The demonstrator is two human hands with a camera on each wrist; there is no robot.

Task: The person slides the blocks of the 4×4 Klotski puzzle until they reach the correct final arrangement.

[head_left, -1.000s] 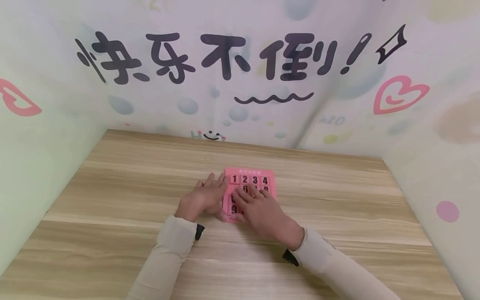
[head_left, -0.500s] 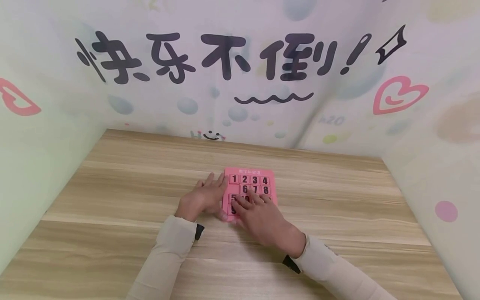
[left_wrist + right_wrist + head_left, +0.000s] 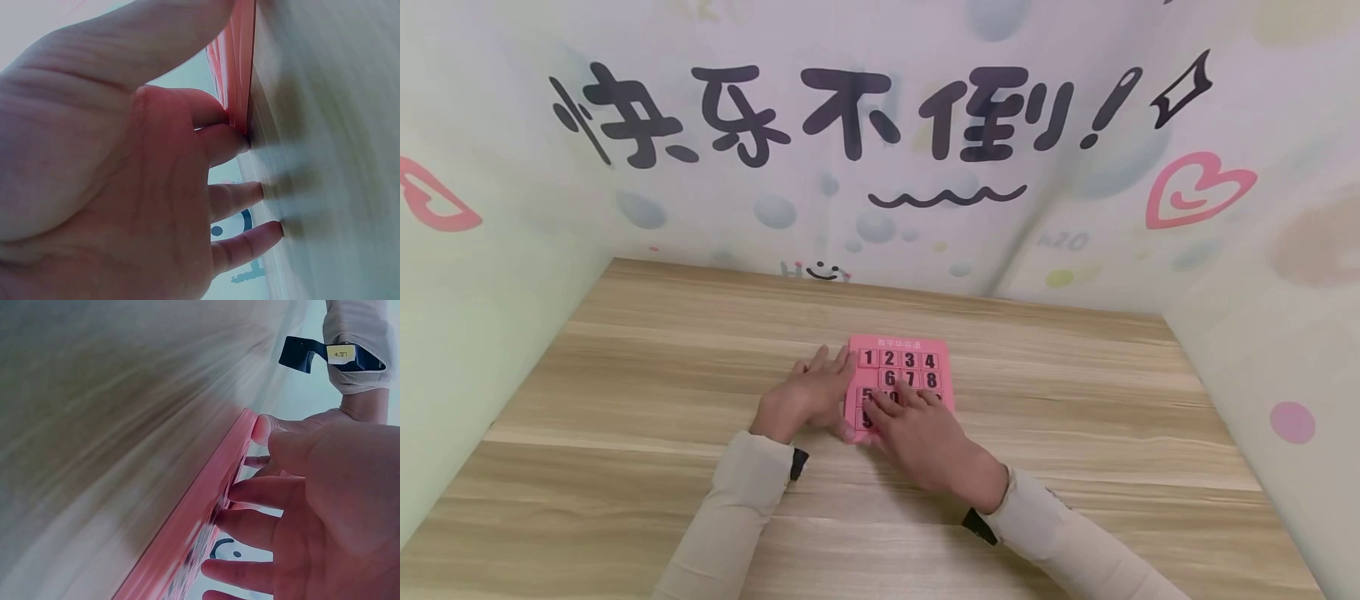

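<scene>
A pink sliding number puzzle (image 3: 946,354) lies flat on the wooden table. Its top row reads 1, 2, 3, 4; the second row has a gap at its left end, then 6, 7, 8. Below the gap sits the 5 tile (image 3: 867,394). My left hand (image 3: 805,397) rests along the puzzle's left side, fingers spread, its thumb at the near left corner; the left wrist view shows two outer fingertips on the tabletop. Over the lower rows lies my right hand (image 3: 925,433), its fairly straight fingertips at the tiles. It hides most lower right tiles.
The wooden table (image 3: 700,333) extends all round the puzzle. Behind it hangs a printed white backdrop (image 3: 880,225) with large black characters, and pale walls close both sides. Each wrist carries a black strap mount (image 3: 303,355).
My right hand has drawn back slightly toward the near edge, uncovering the 7, the 8 and the 5. In the last half second hardly anything moved. My left hand has stayed in place.
</scene>
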